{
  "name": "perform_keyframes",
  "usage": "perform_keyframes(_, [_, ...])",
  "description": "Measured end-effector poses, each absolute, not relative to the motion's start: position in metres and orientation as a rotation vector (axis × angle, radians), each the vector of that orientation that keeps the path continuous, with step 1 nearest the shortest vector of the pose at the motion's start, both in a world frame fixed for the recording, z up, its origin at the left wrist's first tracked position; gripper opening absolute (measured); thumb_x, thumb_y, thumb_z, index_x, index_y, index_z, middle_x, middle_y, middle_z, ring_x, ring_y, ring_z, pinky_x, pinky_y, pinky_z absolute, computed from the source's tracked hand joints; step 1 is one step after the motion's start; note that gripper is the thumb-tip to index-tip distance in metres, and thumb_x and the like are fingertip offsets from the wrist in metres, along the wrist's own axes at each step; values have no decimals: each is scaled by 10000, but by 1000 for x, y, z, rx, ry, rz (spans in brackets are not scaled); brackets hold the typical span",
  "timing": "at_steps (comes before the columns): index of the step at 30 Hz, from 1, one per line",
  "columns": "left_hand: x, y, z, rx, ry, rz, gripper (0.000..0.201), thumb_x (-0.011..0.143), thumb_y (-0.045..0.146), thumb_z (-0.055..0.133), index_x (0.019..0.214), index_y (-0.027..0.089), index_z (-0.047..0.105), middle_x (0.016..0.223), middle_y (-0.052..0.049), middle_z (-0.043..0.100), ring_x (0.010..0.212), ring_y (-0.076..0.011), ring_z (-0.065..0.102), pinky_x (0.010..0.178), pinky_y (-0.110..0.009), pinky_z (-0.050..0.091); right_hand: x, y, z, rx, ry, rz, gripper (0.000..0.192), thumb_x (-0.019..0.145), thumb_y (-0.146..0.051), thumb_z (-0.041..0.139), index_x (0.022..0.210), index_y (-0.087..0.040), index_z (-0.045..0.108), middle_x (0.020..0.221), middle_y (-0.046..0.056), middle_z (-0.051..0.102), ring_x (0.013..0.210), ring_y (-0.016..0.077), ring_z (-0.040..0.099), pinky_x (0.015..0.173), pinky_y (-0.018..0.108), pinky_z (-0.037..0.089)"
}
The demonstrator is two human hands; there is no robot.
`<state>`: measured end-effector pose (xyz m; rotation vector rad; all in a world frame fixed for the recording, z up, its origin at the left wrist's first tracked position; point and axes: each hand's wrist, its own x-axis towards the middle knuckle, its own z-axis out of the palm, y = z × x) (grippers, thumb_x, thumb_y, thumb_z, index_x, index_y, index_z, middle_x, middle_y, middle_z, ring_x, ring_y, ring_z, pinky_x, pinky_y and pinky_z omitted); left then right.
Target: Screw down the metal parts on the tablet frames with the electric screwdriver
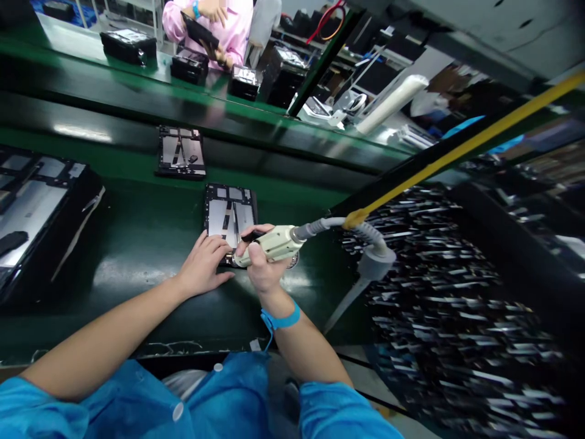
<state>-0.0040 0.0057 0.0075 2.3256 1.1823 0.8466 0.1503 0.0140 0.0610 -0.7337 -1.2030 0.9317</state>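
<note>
An opened tablet-like device, with silver plates and dark strips inside a black frame, lies on the green bench. My left hand rests at its lower left edge, fingers stretched onto the frame and thumb apart. In my right hand is a cream electric screwdriver, gripped with the fingers wrapped round it. Its front end points down at the device's lower edge; the tip itself is hard to make out. A grey cable runs from its rear. Part of a small round dish with tiny pieces shows behind my right hand.
A similar device lies farther back, and a tall stack of them stands at left. Blurred dark and silver parts fill the right side. A yellow strap slants overhead. Across the bench, a person in pink holds a dark panel.
</note>
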Motion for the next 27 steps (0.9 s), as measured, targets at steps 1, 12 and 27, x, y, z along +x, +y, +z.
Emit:
perform_keyframes(1, [-4,5,8,2327,1187,845,496,778,288,837,1212,226,606,1295,-92,644,1308,-308,548,1259,-606,233,151,15,61,-736,-1201,927,265,885,-319,742,1090,-261,585,960,-11,704,556,97,657,564,272,581])
perform_keyframes(12, [-3,5,6,2339,1193,834,470,797,286,816,1217,233,612,1301,-89,645,1314,-308,544,1261,-613,226,150,15,60,-746,-1239,883,232,886,-280,729,1066,-240,589,907,-13,689,561,106,652,572,278,572])
perform_keyframes(27, [-2,9,0,2411,1246,824,331,894,223,726,1212,259,641,1286,-71,663,1293,-253,571,1247,-557,277,157,19,59,-855,-1249,835,223,862,-324,726,1025,-221,614,906,19,707,605,126,639,589,290,583])
